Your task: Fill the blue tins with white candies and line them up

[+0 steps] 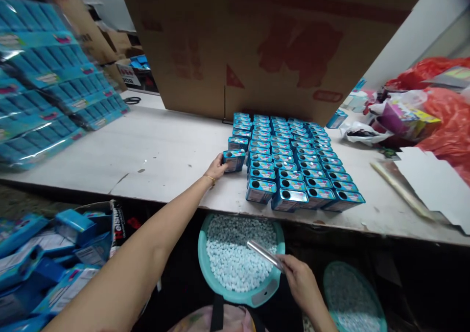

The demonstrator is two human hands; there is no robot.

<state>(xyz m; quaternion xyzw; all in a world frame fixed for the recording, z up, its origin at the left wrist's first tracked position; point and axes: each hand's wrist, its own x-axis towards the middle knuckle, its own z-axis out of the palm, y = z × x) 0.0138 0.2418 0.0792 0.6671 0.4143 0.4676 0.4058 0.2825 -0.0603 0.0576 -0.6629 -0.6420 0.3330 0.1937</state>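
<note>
On the white table, my left hand (216,168) grips a small blue box (234,161) by its left side. The box stands at the front of the leftmost row of similar blue boxes (260,187), many of which show a dark round hole on top. Low on the right, my right hand (298,275) is closed around a long, silvery metal tube (265,254), tilted over a turquoise basin (202,253). Small pale pellets (235,263) fill much of that basin. The tube's far end lies above the pellets; whether it touches them, I cannot tell.
A big cardboard carton (257,43) stands behind the rows. Wrapped packs of blue boxes (40,77) are stacked at left, above a container of loose blue boxes (75,226). Red plastic bags (448,121) lie at right. Another basin (352,293) sits below the table edge.
</note>
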